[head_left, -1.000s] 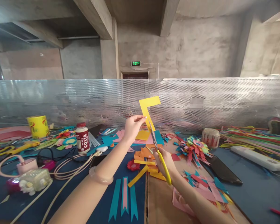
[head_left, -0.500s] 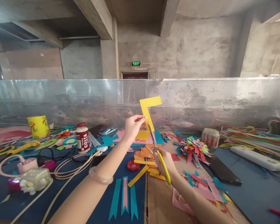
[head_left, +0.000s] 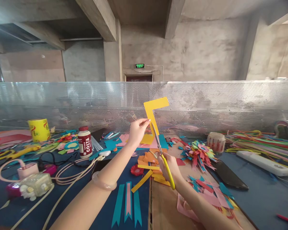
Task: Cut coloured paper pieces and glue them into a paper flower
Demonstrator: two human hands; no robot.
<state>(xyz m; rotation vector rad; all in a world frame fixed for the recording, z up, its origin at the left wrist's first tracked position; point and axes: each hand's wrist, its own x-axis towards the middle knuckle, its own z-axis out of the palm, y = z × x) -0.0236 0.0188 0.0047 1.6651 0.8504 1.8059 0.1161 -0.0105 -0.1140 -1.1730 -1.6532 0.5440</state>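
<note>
An L-shaped piece of yellow paper (head_left: 149, 110) is held up in front of me, pinched at its left edge by my left hand (head_left: 137, 129). My right hand (head_left: 169, 166) grips scissors (head_left: 167, 171) with yellow handles. Their blades lie along the lower arm of the yellow paper; I cannot tell how far apart they are. Below my hands lie orange paper pieces (head_left: 146, 158), a yellow strip (head_left: 142, 181) and a red paper flower (head_left: 136, 170). Closer to me are blue strips (head_left: 118, 204) with notched ends, one with a pink strip (head_left: 128, 199) on it.
At the left stand a brown bottle (head_left: 84, 142), a yellow tape roll (head_left: 38, 130) and coiled cables (head_left: 69, 174). To the right are a layered paper flower (head_left: 198, 153), a glass jar (head_left: 216, 142), a black phone (head_left: 230, 175) and a glue gun (head_left: 264, 163). A perforated metal screen (head_left: 86, 99) runs behind.
The upper arm of the yellow paper has tilted slightly, its right end now a little higher and further right. Both hands and the scissors stay nearly where they were.
</note>
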